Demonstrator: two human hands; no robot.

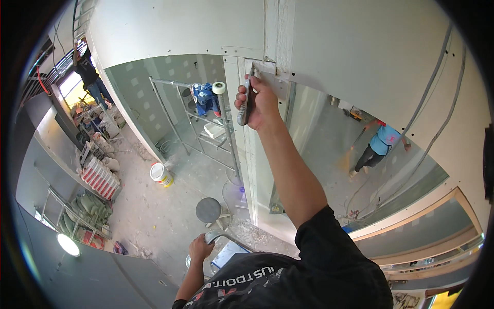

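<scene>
Raised in front of me, my right hand (261,102) grips a slim grey utility knife (245,110), its narrow end pointing up. That end is at a small pale plasterboard piece (265,67) beside the vertical joint in the white wall panel (329,41). Whether the blade touches the board I cannot tell. Lower down, my left hand (199,248) is closed round the end of a curved metal rail (218,235). Part of a blue-and-white surface (229,253) shows just below the rail, partly hidden by my black shirt.
A metal scaffold frame (195,123) with a wheel and blue cloth stands beyond the wall. Below are a round stool (209,210) and a white-and-yellow bucket (161,175). Cables (437,72) hang at right. One person (385,139) sweeps; another (88,72) stands far left.
</scene>
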